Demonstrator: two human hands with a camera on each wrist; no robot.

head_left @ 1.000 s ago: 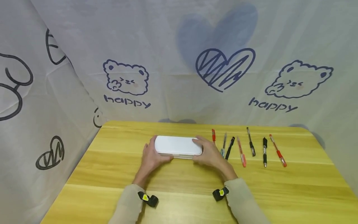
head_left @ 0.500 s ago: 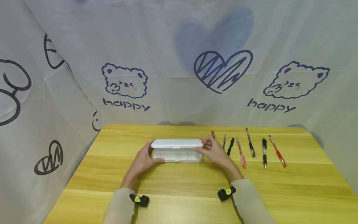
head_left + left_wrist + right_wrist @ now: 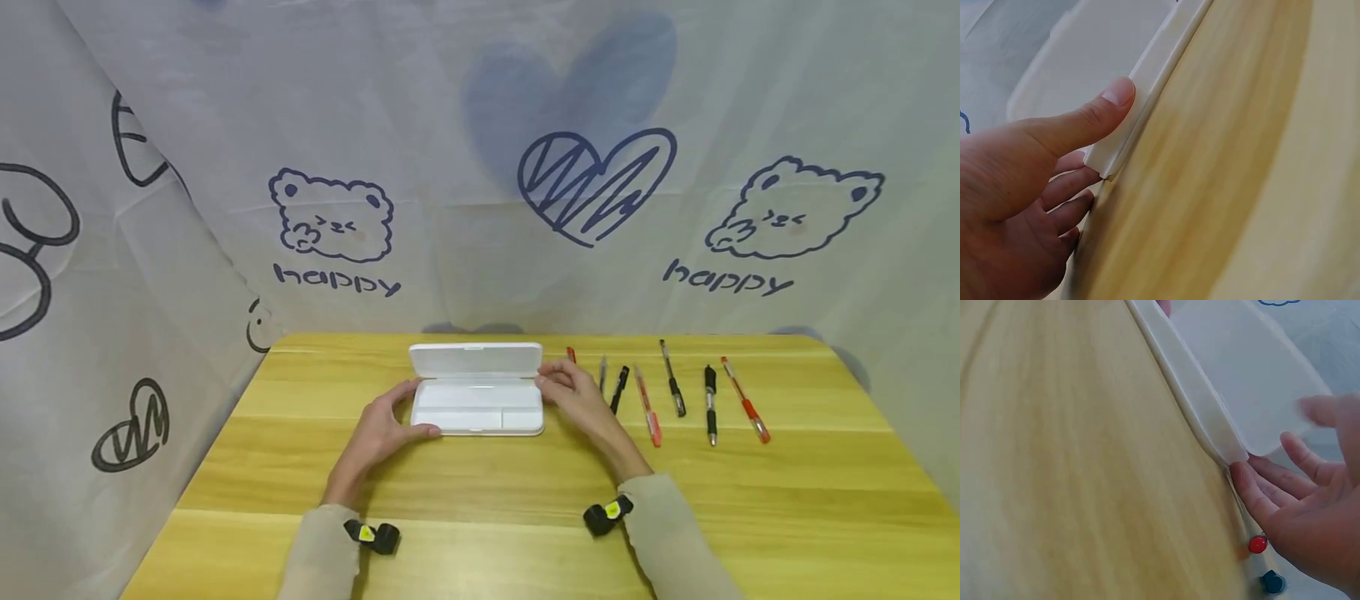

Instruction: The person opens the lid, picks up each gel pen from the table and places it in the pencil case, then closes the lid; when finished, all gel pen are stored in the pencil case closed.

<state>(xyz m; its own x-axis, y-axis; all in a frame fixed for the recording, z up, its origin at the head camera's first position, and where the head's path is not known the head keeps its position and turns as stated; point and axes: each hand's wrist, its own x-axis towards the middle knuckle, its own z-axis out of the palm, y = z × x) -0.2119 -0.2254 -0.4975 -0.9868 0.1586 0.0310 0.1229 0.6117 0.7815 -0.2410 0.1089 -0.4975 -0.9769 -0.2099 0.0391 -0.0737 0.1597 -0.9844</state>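
Observation:
A white pencil case [image 3: 457, 395] lies on the wooden table with its lid [image 3: 476, 362] raised at the back. Its inside shows a long compartment and smaller ones along the front, with nothing in them. My left hand [image 3: 378, 427] grips the left end; in the left wrist view the thumb [image 3: 1119, 94] presses on the front edge while the other fingers curl round the end. At the right end is my right hand [image 3: 581, 402]. The right wrist view shows its fingertips [image 3: 1241, 472] touching the case's corner, with thumb and index finger [image 3: 1297, 447] spread apart, pinching nothing.
Several pens lie right of the case, among them a black pen [image 3: 619, 390], a pink pen [image 3: 648, 407], a black click pen [image 3: 710, 407] and a red pen [image 3: 747, 402]. A printed cloth [image 3: 465, 275] hangs behind the table [image 3: 480, 533].
The lid has swung from closed, through half raised, to standing up at the back. My right hand has let go of the lid; my left hand has kept its hold on the left end.

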